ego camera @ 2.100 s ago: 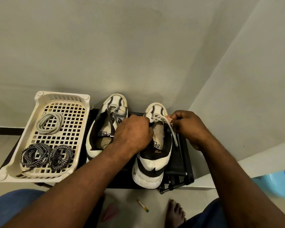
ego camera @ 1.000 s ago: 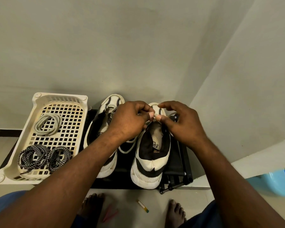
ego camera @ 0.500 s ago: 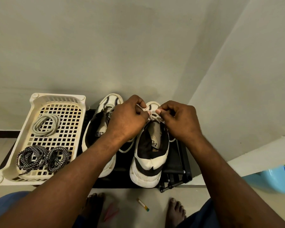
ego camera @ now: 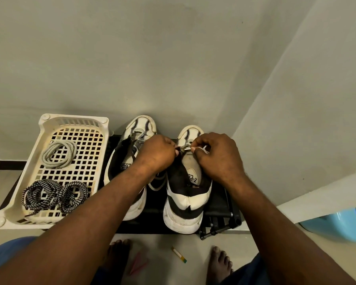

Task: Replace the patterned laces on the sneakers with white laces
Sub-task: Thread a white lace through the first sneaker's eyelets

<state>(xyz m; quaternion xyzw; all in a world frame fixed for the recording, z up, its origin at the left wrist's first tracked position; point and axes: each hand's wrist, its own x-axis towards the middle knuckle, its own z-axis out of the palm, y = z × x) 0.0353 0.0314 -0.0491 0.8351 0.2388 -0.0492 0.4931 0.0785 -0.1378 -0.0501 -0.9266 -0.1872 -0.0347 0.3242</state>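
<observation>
Lacing had barely begun, patterned laces (ego camera: 53,195) out: left hand (ego camera: 156,154) pinched sneaker (ego camera: 185,202) at 12 o'clock, right hand (ego camera: 216,156) white lace (ego camera: 187,149).

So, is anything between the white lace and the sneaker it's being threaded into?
Nothing visible does. The right hand pinches the white lace right at the front lacing edge of the sneaker, and the left hand pinches that edge beside it.

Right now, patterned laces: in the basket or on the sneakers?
In the basket: both patterned laces lie coiled at its near end.
</observation>
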